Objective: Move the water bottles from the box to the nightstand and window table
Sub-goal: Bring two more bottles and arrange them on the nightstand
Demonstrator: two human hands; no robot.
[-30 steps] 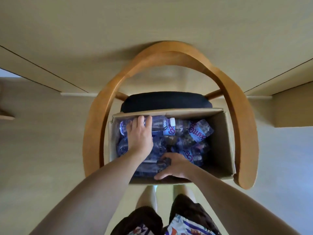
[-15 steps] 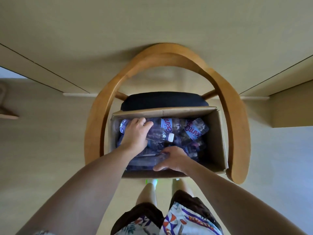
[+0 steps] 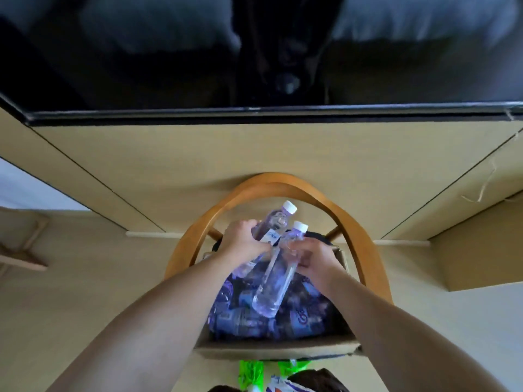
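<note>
A cardboard box full of several clear water bottles with blue labels sits on a wooden chair. My left hand grips one water bottle above the box, its white cap pointing up and away. My right hand grips a second water bottle near its neck, cap up, its base hanging over the bottles still lying in the box.
The chair's curved wooden backrest arcs around the box, against a beige wall panel. A dark TV screen hangs above. A beige ledge juts out at right. My shorts and green footwear show at the bottom.
Both hands were down among the bottles in the box; now each has lifted a bottle out and holds it above the box. The view has tilted up, revealing the screen.
</note>
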